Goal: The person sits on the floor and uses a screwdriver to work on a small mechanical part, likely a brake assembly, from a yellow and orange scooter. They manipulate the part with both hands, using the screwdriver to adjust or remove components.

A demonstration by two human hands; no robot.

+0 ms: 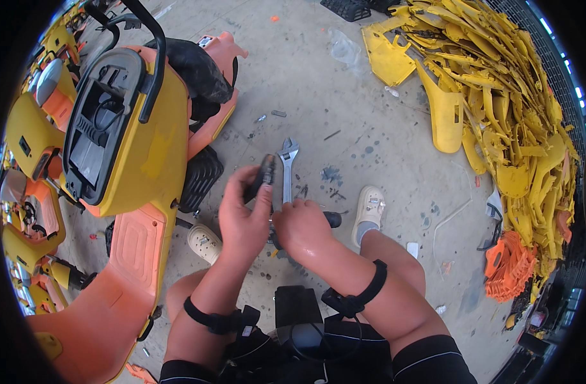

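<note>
My left hand is closed round a dark elongated part with a brownish tip, held upright between thumb and fingers. My right hand is closed just right of it, its grip mostly hidden. A silver adjustable wrench runs up from behind my right fingers, jaw at the top; whether I hold it I cannot tell. A black cylindrical handle or grip sticks out to the right behind that hand, and other dark bits are partly hidden below both hands.
A yellow and orange scooter stands close at left, more scooters behind it. A tall pile of yellow plastic panels and stacked orange pieces fill the right. My feet are on concrete; black crates sit at back.
</note>
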